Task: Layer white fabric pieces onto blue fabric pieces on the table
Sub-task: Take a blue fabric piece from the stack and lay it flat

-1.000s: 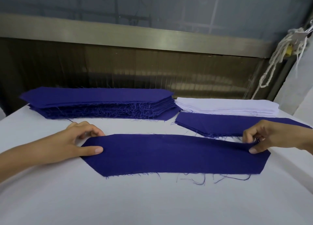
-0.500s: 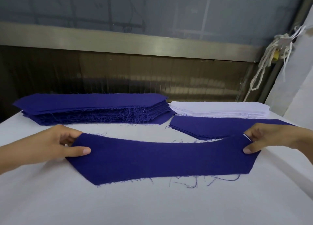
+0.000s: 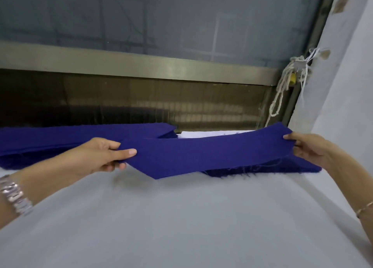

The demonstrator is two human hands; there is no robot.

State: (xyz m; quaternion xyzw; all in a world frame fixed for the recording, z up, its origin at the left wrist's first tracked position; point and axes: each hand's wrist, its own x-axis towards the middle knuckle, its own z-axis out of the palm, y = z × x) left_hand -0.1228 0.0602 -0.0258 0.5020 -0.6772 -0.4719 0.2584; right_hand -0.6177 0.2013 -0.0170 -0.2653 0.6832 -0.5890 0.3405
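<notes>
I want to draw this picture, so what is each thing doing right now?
Blue fabric piece, off the table, stretched between both hands.
Left hand, pinches the piece's left end.
Right hand, pinches its right end.
Big blue stack, resting on the table, left.
Small blue pile, flat beneath the held piece's right end.
White stack, behind, mostly hidden.
Rope, hanging at the right.

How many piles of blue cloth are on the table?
2. A tall stack sits at the back left; a thin pile lies on the right, partly hidden under the blue piece that the left hand and right hand hold up.
</notes>
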